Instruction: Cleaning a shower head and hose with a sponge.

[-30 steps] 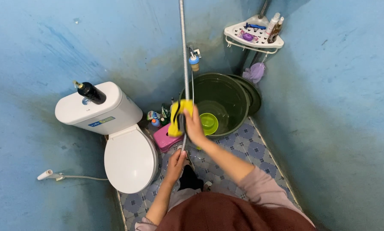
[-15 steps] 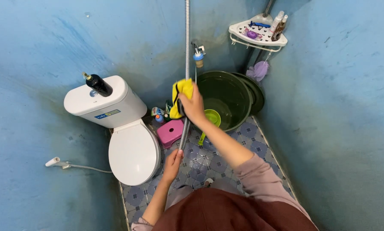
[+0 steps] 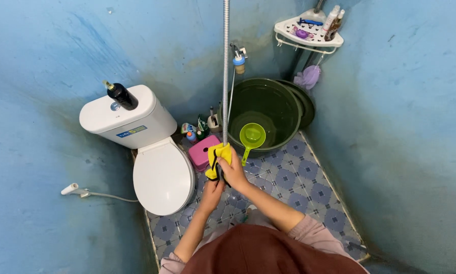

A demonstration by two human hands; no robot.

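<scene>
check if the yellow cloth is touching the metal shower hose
Touching. The head view shows the right hand pressing the yellow cloth around the metal hose, which disappears behind the cloth with no gap.

A yellow cloth (image 3: 219,158) wraps a silver ribbed hose (image 3: 226,66). The toilet (image 3: 152,152) is white, the stool (image 3: 201,152) pink, the basin (image 3: 266,109) dark green, its scoop (image 3: 252,136) lime. Walls (image 3: 45,61) are mottled blue; the floor (image 3: 294,177) has blue-and-grey patterned tiles.

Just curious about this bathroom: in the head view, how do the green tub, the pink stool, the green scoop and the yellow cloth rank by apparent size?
1. Green tub, clearly largest.
2. Pink stool, partly hidden.
3. Green scoop and yellow cloth look alike; the cloth is bunched in the right hand and nearer the camera, so unranked.
</scene>
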